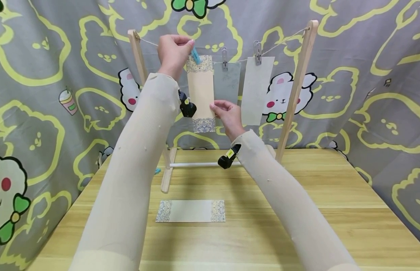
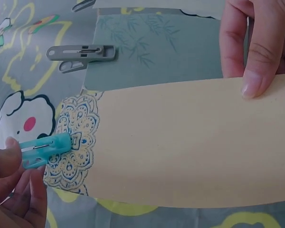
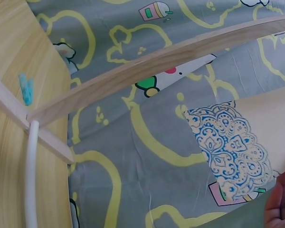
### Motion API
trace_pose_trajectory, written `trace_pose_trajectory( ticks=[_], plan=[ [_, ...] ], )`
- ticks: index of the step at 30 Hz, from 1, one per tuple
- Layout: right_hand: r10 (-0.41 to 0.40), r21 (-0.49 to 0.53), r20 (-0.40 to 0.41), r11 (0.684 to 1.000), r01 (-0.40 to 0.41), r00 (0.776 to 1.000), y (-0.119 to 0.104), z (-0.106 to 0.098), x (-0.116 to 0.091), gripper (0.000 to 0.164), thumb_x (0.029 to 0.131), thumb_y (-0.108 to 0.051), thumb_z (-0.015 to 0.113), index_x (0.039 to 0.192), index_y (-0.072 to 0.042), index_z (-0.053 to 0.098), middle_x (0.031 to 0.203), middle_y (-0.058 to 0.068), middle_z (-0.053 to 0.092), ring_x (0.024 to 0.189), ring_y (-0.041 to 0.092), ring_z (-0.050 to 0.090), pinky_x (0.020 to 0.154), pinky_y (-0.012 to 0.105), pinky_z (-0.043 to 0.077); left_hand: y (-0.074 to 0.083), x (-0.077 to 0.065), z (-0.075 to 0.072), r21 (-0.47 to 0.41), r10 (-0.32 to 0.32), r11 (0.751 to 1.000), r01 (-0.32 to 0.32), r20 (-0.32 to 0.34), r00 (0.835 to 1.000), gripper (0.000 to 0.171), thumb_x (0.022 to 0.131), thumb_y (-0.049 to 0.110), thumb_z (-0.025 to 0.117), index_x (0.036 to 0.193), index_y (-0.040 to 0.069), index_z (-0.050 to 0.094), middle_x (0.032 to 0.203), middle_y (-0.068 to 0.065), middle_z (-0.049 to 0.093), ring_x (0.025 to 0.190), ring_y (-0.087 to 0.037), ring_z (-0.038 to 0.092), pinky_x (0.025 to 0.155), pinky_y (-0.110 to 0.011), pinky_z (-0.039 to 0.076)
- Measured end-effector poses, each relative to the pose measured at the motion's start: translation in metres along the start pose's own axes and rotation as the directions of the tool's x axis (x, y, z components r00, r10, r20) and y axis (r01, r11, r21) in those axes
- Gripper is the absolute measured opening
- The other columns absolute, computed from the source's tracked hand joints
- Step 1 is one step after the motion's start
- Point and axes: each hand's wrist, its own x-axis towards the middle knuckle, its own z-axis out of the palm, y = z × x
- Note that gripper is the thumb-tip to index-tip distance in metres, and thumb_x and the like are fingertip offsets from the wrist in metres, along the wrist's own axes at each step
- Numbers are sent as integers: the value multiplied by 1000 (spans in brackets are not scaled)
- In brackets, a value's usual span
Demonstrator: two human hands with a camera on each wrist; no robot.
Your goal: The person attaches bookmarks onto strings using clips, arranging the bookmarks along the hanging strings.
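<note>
My left hand (image 1: 172, 54) pinches a turquoise clothespin (image 2: 61, 142) between thumb and fingers. The clothespin's tip sits over the top end of a cream paper card (image 1: 201, 88) at the cord. Blue lace-like patterns decorate both ends of this card, which hangs upright. Lower down, my right hand (image 1: 230, 116) pinches the card's right edge between thumb and fingers. Beside it a grey-green card (image 2: 147, 52) with a leaf print hangs from a grey clothespin (image 2: 83, 52). Farther right, a plain white card (image 1: 258, 90) hangs from another grey clothespin (image 1: 257, 52).
A cord (image 1: 287, 40) runs between two wooden posts (image 1: 299, 86), joined low down by a white rod (image 1: 193, 164). Another patterned card (image 1: 191, 210) lies flat on the wooden table (image 1: 257, 241). A second turquoise clothespin (image 3: 26, 89) lies by the stand's left foot. A printed curtain (image 1: 362, 124) hangs behind.
</note>
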Motion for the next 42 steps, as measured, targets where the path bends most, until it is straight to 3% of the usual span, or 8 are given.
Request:
trace_pose_trajectory(
  ticks=[8,17,27,36,42],
  plan=[
    [-6,-5,4,1000,6,1000,3,2,0,17,82,-7,72,99,-6,69,84,0,69,72,8,60,71,23,51,-1,-5,-1,-26,5,1000,-5,19,1000,27,85,25,71,109,14,71,110,2,66,93,-7,58,81,-18,47],
    [8,9,28,1000,-8,1000,2,2,0,19,82,-7,72,100,-5,68,89,2,70,74,9,61,73,24,52,-5,-6,-5,-138,36,990,-30,42,998,30,84,20,72,112,8,70,106,-1,67,84,-9,60,78,-21,50],
    [33,-11,63,999,-32,997,3,-2,0,22,83,-4,71,104,0,66,85,1,67,73,9,61,68,20,52,-6,-12,-8,-199,34,980,-27,33,999,38,82,19,74,118,12,66,115,1,64,100,-6,59,81,-19,50],
    [58,-8,69,998,-57,996,8,-3,1,23,83,-5,71,105,-1,66,89,1,67,77,9,61,71,21,51,-17,-10,-15,-282,63,958,-59,5,998,33,84,17,72,117,11,66,114,1,65,100,-7,59,82,-19,49],
    [58,-11,69,998,-57,996,9,-3,0,28,84,-7,71,111,-2,65,102,7,68,83,11,61,78,24,51,-27,-10,-23,-340,62,938,-62,-9,998,31,85,16,71,115,12,67,113,1,66,99,-7,60,83,-20,49]
  ],
)
